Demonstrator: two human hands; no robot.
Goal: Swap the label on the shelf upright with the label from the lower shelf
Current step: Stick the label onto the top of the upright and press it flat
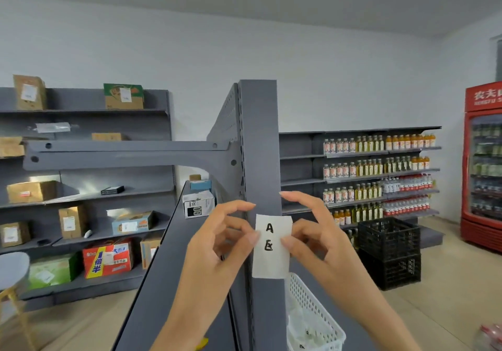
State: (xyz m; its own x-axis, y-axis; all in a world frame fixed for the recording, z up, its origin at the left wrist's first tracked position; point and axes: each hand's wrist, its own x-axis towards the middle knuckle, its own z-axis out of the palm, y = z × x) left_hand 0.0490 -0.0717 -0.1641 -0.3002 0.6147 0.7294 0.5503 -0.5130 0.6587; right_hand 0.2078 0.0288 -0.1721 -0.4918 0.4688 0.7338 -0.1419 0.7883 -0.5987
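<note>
White label [272,246] — "A"; red fridge [482,160] — "农夫".

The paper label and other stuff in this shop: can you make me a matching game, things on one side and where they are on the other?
Things:
1. paper label
2. white basket
3. black crates
4. red fridge

Places:
a. far right, by the wall
b. on the floor, by the drinks shelves
c. between the left hand and right hand, at the shelf post
d. just below the label

Pairs: 1-c, 2-d, 3-b, 4-a

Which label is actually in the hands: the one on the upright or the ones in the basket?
The label marked "A" on the upright, pinched by left hand and right hand; the basket ones lie loose.
</note>
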